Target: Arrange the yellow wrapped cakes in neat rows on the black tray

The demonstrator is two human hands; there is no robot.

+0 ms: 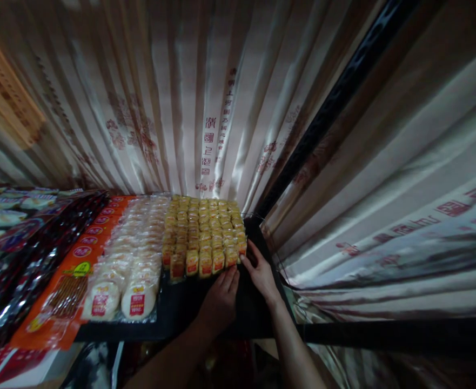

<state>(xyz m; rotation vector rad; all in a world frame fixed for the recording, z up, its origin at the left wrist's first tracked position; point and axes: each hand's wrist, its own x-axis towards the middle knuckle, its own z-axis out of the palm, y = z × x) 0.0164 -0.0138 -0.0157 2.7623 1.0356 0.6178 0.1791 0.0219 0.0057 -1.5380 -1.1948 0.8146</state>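
Note:
Rows of small yellow wrapped snack packs point(205, 229) stand close together on a dark shelf point(176, 302). At their front right corner is my left hand point(221, 294), fingers stretched out side by side with the tips against the front row. My right hand point(261, 273) is at the right side of the same block. Its thumb and forefinger are apart and touch the corner pack point(241, 248). Both hands are open, and neither visibly lifts a pack. The undersides of the fingers are hidden.
Left of the yellow packs lie two rows of round white wrapped cakes point(138, 300). Beyond them are orange snack bags point(65, 294) and dark shiny packets point(31, 270). Pleated printed cloth point(189, 97) hangs behind. A black slotted post point(322, 124) rises at the right corner.

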